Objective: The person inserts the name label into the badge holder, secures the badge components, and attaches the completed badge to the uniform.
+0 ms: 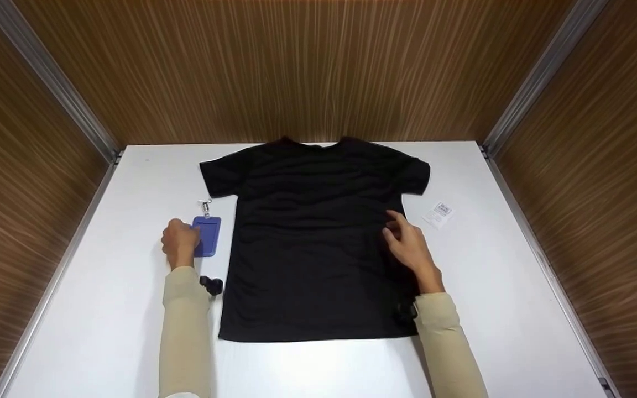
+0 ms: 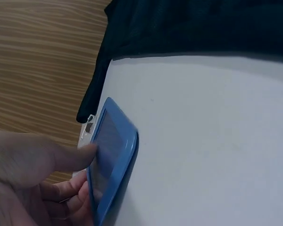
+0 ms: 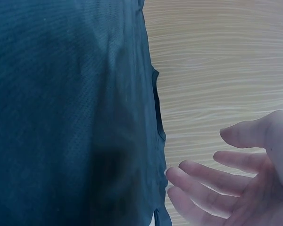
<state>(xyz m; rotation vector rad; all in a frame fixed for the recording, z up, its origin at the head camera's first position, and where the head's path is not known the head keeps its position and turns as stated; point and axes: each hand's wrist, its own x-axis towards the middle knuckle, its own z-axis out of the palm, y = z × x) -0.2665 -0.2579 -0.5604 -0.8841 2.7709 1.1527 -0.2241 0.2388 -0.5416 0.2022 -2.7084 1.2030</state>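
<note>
Head view: we see a black shirt spread out on the white surface, with both sleeves out to the sides. So laying it flat looks done to us. No part of it is folded over. Our left hand is at the blue badge, which lies just beside the shirt, left of it. Its clip points to the back and is not on the shirt. Our right hand is over the shirt's right edge, and its fingers hold nothing. A small white card lies past that edge, apart from the badge.

Left wrist view: our thumb is on the front of the badge and our fingers curl behind its edge, so we have it in a pinch. The badge looks tipped up on one side. We cannot tell if its far edge touches the surface.

Right wrist view: our right fingers are spread and loose, near the shirt's edge. We cannot tell if they touch the cloth.

We think the work is at an early step. Getting hold of the badge seems done. Moving it away from its spot is not done yet, and the card is in no hand.
</note>
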